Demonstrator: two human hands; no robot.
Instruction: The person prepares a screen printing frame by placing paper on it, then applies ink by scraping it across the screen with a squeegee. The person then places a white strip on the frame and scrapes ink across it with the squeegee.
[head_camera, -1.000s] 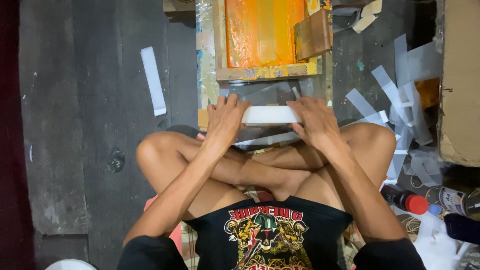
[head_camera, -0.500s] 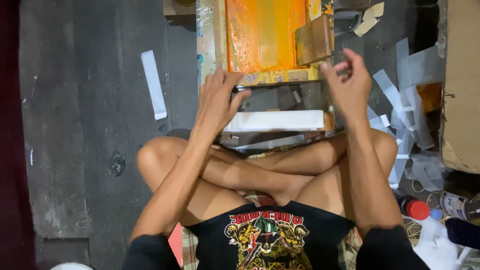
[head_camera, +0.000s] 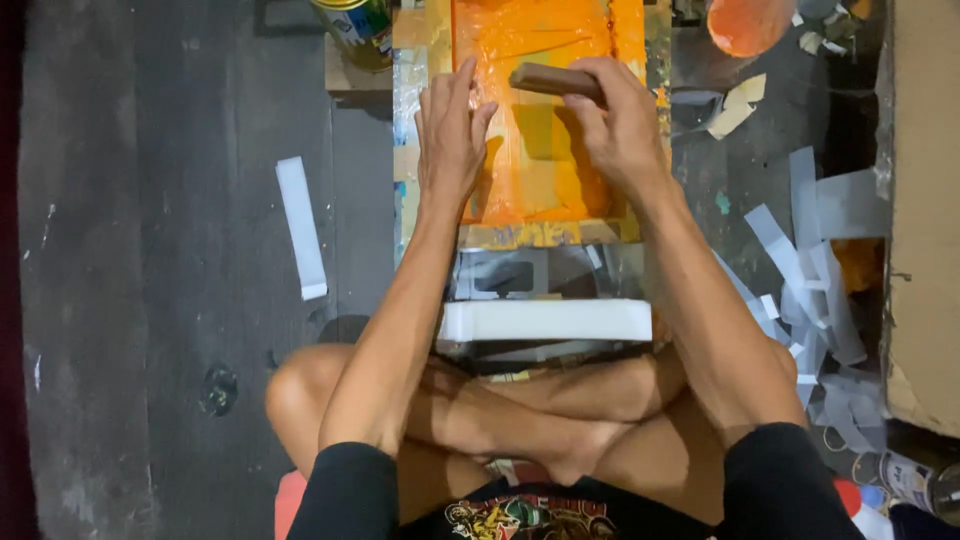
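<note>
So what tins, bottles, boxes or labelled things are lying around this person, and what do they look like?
Tin can: top left, beside the orange screen frame; gold rim, green and blue label.
Cardboard box: right edge; large, plain brown, torn lower edge.
Bottle: bottom right corner, on its side; pale label, small and partly cut off.
White strips: on the dark floor at left and piled at right; blank.
No screens or signs.

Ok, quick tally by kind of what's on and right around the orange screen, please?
Orange printing screen: 1
Brown squeegee block, in the right hand: 1
Tin can: 1
White slab: 1
Loose white strip, left of the left hand: 1
Total: 5
</note>
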